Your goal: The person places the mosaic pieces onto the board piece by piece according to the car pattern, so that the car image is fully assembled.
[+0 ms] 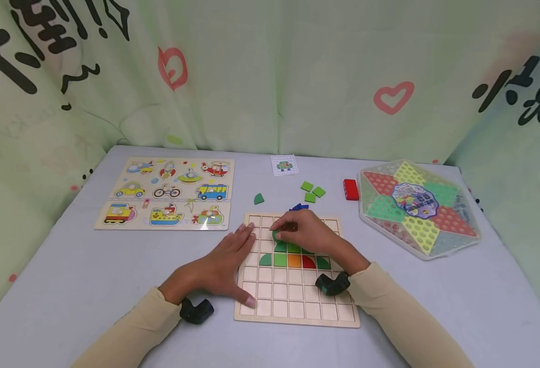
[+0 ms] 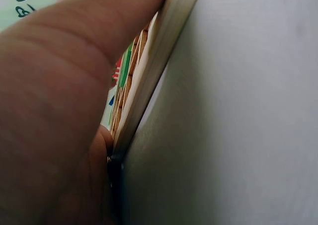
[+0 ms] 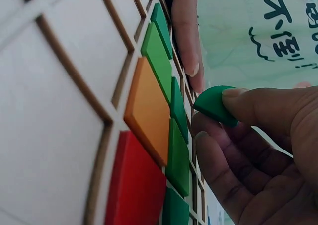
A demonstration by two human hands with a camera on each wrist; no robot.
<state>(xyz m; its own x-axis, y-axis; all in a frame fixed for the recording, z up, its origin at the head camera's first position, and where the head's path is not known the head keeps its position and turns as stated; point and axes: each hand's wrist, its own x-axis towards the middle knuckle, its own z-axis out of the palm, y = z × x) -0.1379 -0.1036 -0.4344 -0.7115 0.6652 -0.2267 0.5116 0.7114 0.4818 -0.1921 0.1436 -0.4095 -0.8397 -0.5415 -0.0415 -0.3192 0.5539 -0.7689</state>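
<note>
A wooden grid board [image 1: 293, 323] lies in front of me in the head view. My left hand [image 1: 221, 263] rests along its left edge, fingers extended and thumb spread toward the near corner. Between thumb and fingers, my right hand [image 1: 310, 232] pinches a dark green quarter-circle tile [image 3: 216, 105] just above the upper part of the grid. One row holds green tiles, an orange square [image 1: 294, 261] and a red quarter-circle tile [image 1: 308, 262]. More green tiles [image 3: 178, 158] sit in the row beyond, partly hidden by my right hand in the head view.
Behind the board lie a loose dark green tile [image 1: 258, 198], several light green squares [image 1: 310, 197], blue pieces [image 1: 299, 207] and a small picture card [image 1: 284, 165]. A vehicle puzzle [image 1: 169, 191] is left; a red block [image 1: 351, 189] and hexagonal game box [image 1: 417, 207] are right.
</note>
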